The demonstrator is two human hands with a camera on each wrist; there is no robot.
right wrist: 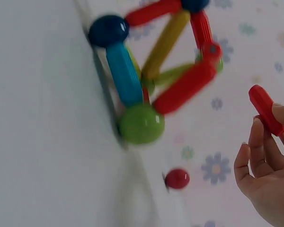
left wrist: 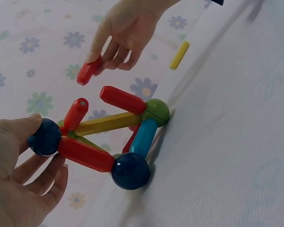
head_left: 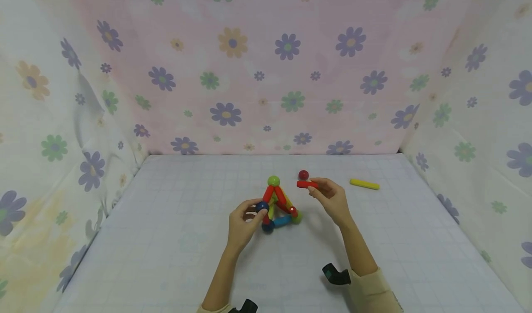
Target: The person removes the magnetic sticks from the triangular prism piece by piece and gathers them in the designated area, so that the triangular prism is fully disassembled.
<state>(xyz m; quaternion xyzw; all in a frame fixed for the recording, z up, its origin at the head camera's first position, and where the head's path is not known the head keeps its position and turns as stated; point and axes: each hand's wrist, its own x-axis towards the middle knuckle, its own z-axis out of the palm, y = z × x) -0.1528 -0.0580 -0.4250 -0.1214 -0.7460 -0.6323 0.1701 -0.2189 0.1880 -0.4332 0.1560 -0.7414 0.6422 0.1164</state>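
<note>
A magnetic stick-and-ball structure stands on the table, its green top ball above red rods, with a blue rod and a dark blue ball low at the front. My left hand pinches another dark blue ball at the structure's left side. From a low green ball a red rod sticks up with a free end. To the right of the structure, my right hand holds a loose red rod between thumb and fingers, apart from the structure.
A red ball lies on the table behind the held rod. Farther right is a yellow rod. Flower-patterned cloth walls the table at the back and both sides.
</note>
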